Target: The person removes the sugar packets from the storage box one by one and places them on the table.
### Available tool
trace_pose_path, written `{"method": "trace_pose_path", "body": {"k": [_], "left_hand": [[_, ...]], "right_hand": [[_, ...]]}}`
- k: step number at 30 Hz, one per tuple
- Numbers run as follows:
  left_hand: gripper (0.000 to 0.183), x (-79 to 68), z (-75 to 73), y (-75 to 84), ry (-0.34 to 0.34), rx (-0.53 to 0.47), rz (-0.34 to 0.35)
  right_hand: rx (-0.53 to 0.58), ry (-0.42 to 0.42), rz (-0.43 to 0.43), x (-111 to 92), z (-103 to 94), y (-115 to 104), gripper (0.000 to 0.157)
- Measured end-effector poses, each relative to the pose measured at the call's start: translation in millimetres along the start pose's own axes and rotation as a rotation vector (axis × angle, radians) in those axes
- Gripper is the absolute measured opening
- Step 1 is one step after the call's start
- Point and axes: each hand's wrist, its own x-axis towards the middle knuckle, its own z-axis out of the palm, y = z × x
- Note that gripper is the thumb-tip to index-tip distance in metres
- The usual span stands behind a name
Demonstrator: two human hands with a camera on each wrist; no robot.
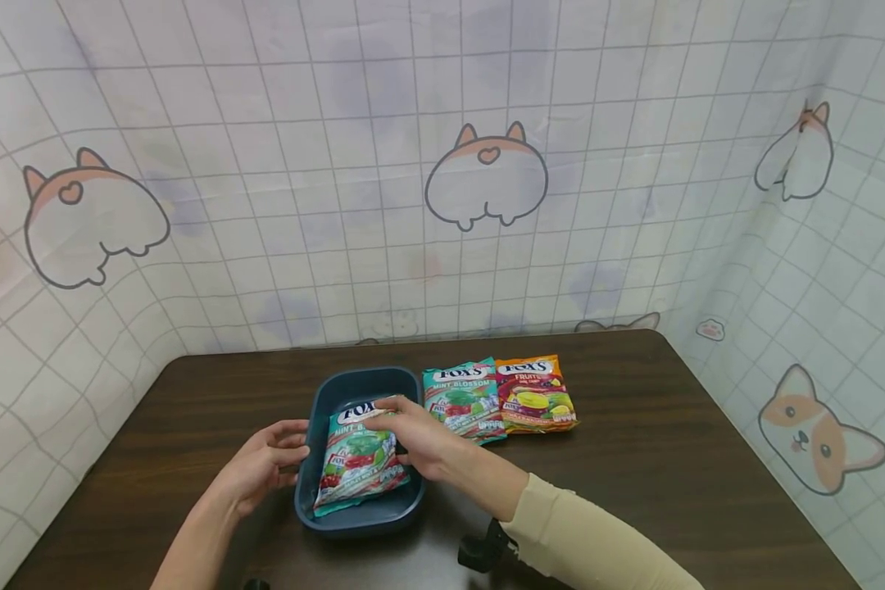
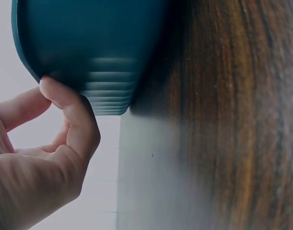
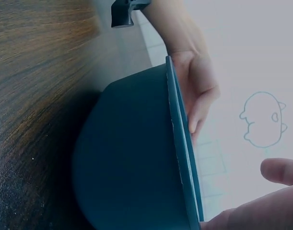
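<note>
A dark blue plastic tub (image 1: 361, 524) stands on the table. Inside it lies a green and red bag of Fox's Mint Blossom candy (image 1: 357, 467), its label up. My right hand (image 1: 420, 438) reaches over the tub's right rim and holds the bag by its upper right side. On the tub's left, my left hand (image 1: 261, 463) touches the rim with its fingertips, the fingers loosely bent. The left wrist view shows those fingertips (image 2: 49, 86) right at the rim. In the right wrist view the tub (image 3: 132, 158) hides the bag.
To the right of the tub lie a second Mint Blossom bag (image 1: 460, 406) and an orange Fox's Fruits bag (image 1: 538, 401), edges overlapping. A black wrist device (image 1: 483, 549) sits by the right sleeve. Grid-patterned cloth (image 1: 339, 246) hangs behind the dark wooden table (image 1: 634, 459).
</note>
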Motion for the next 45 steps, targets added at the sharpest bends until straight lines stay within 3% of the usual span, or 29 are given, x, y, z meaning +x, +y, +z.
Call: {"method": "trace_pose_path", "body": {"k": [14,19,29,34,45], "left_hand": [[0.052,-0.1,2.6,2.7,0.028,0.063,0.016],[0.053,-1.8,1.9,1.9,0.034,0.074,0.02],[0.047,-10.3,14.5,4.3,0.115,0.206,0.053],[0.048,-9.8,18.8,2.8,0.119,0.188,0.05],[0.052,-6.9,11.2,-3.2,0.07,0.075,0.041]], "right_hand": [[0.04,-0.074,-0.006,3.5,1.9,5.8,0.059],[0.008,-0.068,0.003,7.1,3.3,9.4,0.054],[-0.1,-0.063,-0.008,9.0,6.7,13.9,0.055],[-0.14,-0.071,-0.026,10.6,5.7,15.4,0.057],[-0.184,-0.089,-0.066,19.0,6.5,21.4,0.065]]}}
